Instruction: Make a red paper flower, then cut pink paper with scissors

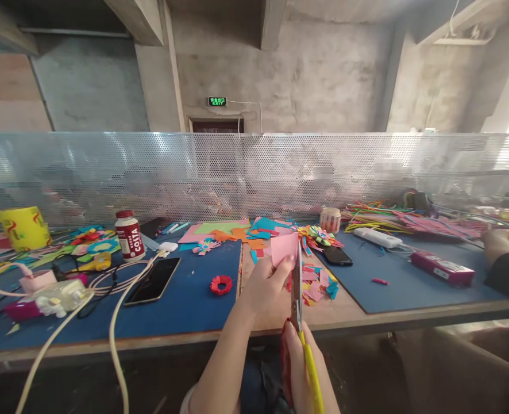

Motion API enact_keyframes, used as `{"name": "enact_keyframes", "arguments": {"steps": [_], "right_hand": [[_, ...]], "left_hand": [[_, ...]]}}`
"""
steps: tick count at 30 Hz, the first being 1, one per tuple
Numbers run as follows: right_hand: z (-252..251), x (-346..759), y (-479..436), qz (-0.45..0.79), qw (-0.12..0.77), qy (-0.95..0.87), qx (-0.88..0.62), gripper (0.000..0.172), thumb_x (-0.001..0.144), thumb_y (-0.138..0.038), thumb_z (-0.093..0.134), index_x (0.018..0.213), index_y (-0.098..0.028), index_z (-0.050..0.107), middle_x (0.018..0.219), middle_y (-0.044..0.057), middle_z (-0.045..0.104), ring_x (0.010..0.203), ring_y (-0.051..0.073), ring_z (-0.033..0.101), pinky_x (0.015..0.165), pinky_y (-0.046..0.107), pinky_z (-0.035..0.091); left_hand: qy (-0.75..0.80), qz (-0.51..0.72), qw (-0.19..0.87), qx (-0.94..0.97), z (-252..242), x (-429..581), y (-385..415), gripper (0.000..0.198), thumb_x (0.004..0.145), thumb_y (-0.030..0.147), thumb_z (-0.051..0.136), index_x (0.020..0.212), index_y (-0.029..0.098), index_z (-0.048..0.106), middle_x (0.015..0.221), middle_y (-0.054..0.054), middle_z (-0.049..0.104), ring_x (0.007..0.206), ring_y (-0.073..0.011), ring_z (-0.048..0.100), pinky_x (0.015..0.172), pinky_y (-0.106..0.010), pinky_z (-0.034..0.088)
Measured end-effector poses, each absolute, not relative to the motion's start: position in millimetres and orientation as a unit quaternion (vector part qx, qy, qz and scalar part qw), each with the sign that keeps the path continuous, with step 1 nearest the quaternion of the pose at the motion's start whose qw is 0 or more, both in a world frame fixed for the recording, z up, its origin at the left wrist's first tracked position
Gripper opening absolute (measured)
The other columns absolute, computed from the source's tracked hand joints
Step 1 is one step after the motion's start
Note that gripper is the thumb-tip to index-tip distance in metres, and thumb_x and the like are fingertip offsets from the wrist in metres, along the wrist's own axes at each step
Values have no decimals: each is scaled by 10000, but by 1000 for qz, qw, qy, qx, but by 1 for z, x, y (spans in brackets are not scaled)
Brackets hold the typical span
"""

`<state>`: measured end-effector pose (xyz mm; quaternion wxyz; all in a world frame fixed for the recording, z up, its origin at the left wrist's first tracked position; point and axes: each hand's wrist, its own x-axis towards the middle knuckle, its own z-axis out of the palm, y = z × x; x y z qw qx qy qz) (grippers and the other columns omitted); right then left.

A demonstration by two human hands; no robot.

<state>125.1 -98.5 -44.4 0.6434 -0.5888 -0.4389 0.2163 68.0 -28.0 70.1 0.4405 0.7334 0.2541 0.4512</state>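
My left hand pinches a piece of pink paper by its lower edge, holding it up over the table. My right hand is wrapped round scissors with a yellow and a red handle. Their metal blades point up and lie along the right edge of the paper; whether they are cutting into it I cannot tell. Beneath the hands, a heap of cut paper scraps in pink, blue and red covers part of the wooden strip. A red paper ring lies on the blue mat to the left.
Left are a black phone, a Costa bottle, a yellow tape roll and looping cables. Right are another phone, a white power strip, a magenta box and another person's hand. A perforated metal screen stands behind.
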Motion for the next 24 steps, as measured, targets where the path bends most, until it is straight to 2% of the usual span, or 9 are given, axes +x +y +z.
{"name": "enact_keyframes", "arguments": {"steps": [4,9,14,17,22,24], "right_hand": [[-31,127,-103,225,633,-441,-595,380,811,-549,388,654,-214,477,528,-14,505,488,146,483,469,242,361],[-15,131,-109,224,630,-430,-607,384,813,-564,387,681,-214,475,530,-17,496,496,143,478,423,226,324],[-6,132,-114,218,642,-432,-594,377,809,-553,407,684,-211,504,562,-2,536,524,152,501,504,233,395],[-3,133,-116,218,643,-440,-588,355,799,-540,433,678,-213,496,579,-1,549,539,153,514,526,234,407],[-2,133,-115,239,627,-452,-588,356,798,-538,435,617,-232,421,482,-28,474,491,149,492,421,225,347],[-3,132,-112,233,633,-445,-589,365,792,-552,437,613,-235,408,457,-40,446,461,142,474,398,224,326]], "left_hand": [[246,483,389,745,79,75,-37,279,824,409,483,656,190,445,576,45,392,531,-104,366,501,-219,311],[248,492,347,759,84,81,-47,286,863,412,432,685,193,476,550,38,421,529,-124,416,518,-235,331],[262,495,295,774,86,79,-49,339,912,389,326,676,191,469,548,24,432,529,-128,419,531,-253,320],[256,499,311,767,91,75,-47,324,906,393,340,658,200,422,545,38,392,502,-114,383,493,-243,297],[268,441,387,764,97,68,-41,338,873,409,395,604,211,340,455,78,289,381,-79,257,400,-223,220],[263,417,415,765,96,66,-37,365,872,407,386,569,212,326,415,81,276,358,-75,252,383,-223,195]]}}
